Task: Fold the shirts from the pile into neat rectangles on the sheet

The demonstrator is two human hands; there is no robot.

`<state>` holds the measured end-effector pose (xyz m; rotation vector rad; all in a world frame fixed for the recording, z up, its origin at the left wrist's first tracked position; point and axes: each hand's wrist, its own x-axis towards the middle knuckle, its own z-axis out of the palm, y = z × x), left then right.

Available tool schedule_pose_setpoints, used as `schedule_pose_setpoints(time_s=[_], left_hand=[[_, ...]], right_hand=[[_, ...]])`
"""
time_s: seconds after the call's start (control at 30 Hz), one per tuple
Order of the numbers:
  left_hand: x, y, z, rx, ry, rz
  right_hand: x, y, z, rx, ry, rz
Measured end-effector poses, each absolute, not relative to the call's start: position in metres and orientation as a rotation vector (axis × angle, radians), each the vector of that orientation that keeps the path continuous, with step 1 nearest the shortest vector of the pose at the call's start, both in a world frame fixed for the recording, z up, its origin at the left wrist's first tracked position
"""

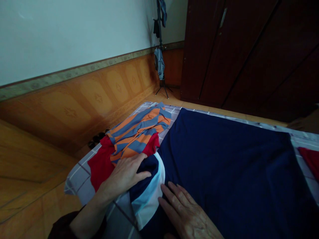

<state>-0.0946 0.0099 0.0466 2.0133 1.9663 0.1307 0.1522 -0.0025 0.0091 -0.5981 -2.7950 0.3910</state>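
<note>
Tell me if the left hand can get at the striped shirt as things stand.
Likely yes: the left hand rests on the navy cloth right beside the striped shirt, and nothing appears to lie between them.

Two hands (123, 176) (188, 212), three garments (136, 132) (224, 186) (310, 159) laid out

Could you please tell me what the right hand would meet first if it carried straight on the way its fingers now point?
The right hand would likely meet the white panel of the navy garment first, just past its fingertips, though depth is unclear.
</note>
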Motion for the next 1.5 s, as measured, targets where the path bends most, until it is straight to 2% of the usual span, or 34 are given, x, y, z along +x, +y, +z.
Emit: schedule_pose_setpoints(time_s=[0.17,0.43,0.53,0.77,1.07,1.17,1.33,1.5], left_hand=[[-0.093,0.013,0.046,1.97,2.029,0.328],[-0.085,0.006,0.045,2.106,1.886,0.041],[-0.092,0.002,0.047,2.08,1.884,0.154],[-0.114,-0.007,0.053,1.853,2.292,0.4],[-0.092,-0.024,0.038,1.808,2.347,0.059],[-0.098,-0.024,0.037,1.808,2.332,0.213],[-0.118,-0.025,0.039,1.637,2.165,0.791],[-0.126,-0.025,0.033,1.584,2.193,0.775]], right_hand=[[0.15,-0.001,0.003,-0.603,-2.809,0.567],[0.151,-0.005,0.007,-0.64,-2.81,0.595],[0.153,-0.008,0.007,-0.642,-2.816,0.565],[0.156,-0.014,0.002,-0.685,-2.741,0.586],[0.159,-0.012,0.018,-0.722,-2.74,0.785],[0.161,-0.012,0.021,-0.738,-2.751,0.829],[0.164,-0.009,0.025,-0.811,-2.679,0.802],[0.167,-0.007,0.024,-0.823,-2.685,0.82]])
